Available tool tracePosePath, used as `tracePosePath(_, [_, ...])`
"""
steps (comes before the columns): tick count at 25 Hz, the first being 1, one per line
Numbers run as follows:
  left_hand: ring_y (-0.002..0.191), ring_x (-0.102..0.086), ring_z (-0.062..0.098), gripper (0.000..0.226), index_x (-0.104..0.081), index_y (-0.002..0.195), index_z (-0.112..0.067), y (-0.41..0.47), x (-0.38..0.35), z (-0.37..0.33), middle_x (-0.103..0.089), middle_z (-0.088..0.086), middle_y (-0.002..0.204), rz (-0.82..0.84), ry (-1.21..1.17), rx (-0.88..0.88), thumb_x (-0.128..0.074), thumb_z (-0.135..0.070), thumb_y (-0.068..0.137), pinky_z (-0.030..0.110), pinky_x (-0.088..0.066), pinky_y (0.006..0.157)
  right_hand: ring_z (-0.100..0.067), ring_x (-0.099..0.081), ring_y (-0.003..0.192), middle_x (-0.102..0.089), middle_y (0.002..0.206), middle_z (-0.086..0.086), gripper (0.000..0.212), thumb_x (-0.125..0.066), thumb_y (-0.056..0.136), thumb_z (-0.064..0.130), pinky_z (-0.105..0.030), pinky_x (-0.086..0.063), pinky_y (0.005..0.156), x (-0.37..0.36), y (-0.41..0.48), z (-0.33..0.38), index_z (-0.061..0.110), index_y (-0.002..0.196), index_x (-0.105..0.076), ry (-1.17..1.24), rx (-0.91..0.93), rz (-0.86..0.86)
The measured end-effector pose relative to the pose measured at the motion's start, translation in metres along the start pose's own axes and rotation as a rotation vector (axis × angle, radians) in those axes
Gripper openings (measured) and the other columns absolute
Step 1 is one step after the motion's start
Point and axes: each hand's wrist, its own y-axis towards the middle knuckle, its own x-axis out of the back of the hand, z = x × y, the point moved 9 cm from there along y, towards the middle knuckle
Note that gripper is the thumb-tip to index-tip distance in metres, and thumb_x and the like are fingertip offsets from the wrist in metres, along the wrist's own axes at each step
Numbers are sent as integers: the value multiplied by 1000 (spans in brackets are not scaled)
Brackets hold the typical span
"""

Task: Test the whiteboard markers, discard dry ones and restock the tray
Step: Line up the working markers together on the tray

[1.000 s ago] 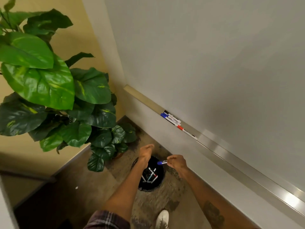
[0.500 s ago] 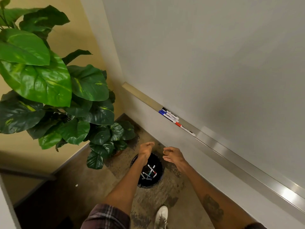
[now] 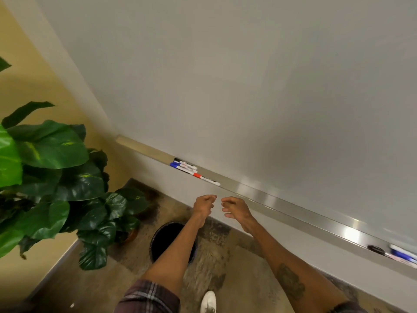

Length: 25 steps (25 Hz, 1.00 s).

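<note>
My left hand and right hand hang empty, fingers loosely curled. The markers lie lengthwise along the whiteboard tray, up-left of me, nearer my left hand.

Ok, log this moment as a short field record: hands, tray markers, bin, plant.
left hand: empty, fingers loosely curled
right hand: empty, fingers loosely curled
tray: metal ledge under the whiteboard
tray markers: black, blue and red caps, lying flat
far-right tray items: blurred
bin: black, on the floor under the left forearm
plant: left of the bin
</note>
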Motion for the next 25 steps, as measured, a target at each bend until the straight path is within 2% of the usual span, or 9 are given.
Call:
tracePosePath(4, [107, -62, 21, 30, -67, 124, -14, -11, -72, -23, -65, 2, 119, 82, 101, -52, -53, -26, 101, 27, -49, 83, -18, -66, 100, -67, 108, 0, 18, -60, 97, 19, -29, -56, 86, 76, -17, -11, 16, 112, -68, 9, 39, -129])
tracePosePath(7, [102, -61, 20, 29, -67, 122, -14, -19, -127, -31, -64, 0, 113, 146, 143, -68, -55, -28, 100, 24, -49, 75, -16, -64, 101, -67, 112, 0, 22, -59, 96, 18, -29, -55, 88, 137, -32, -26, 15, 116, -68, 9, 66, -261])
tracePosePath(10, [101, -62, 22, 29, -67, 122, -13, -31, -190, -35, -63, 0, 111, 225, 170, -89, -57, -28, 99, 26, -50, 74, -20, -62, 107, -66, 118, -2, 27, -60, 95, 14, -39, -52, 98, 210, -56, -52, 13, 120, -66, 20, 65, -441])
tracePosePath(12, [103, -64, 25, 27, -67, 121, -13, -41, -231, -36, -65, 1, 109, 281, 190, -93, -58, -26, 99, 30, -51, 78, -22, -62, 107, -65, 119, -4, 28, -60, 94, 12, -44, -51, 99, 257, -75, -75, 13, 121, -65, 68, 38, -545])
tracePosePath(16, [104, -65, 26, 17, -69, 109, -17, -69, -313, -33, -68, 4, 110, 396, 241, -104, -58, -25, 97, 29, -49, 74, -22, -60, 110, -62, 121, -2, 32, -58, 95, 12, -45, -52, 99, 342, -120, -122, 13, 127, -60, 128, 12, -727])
tracePosePath(22, [97, -65, 20, 16, -67, 109, -19, -105, -414, -21, -67, 3, 109, 519, 320, -117, -57, -23, 98, 23, -47, 66, -30, -58, 117, -59, 131, -12, 37, -56, 97, 13, -50, -50, 102, 435, -171, -191, 10, 134, -53, 193, -82, -881])
tracePosePath(25, [98, -64, 18, 18, -65, 114, -20, -115, -450, -14, -64, 1, 110, 548, 343, -100, -55, -24, 99, 23, -47, 69, -32, -56, 122, -57, 135, -12, 42, -57, 97, 14, -52, -48, 103, 469, -190, -219, 8, 138, -50, 199, -142, -921])
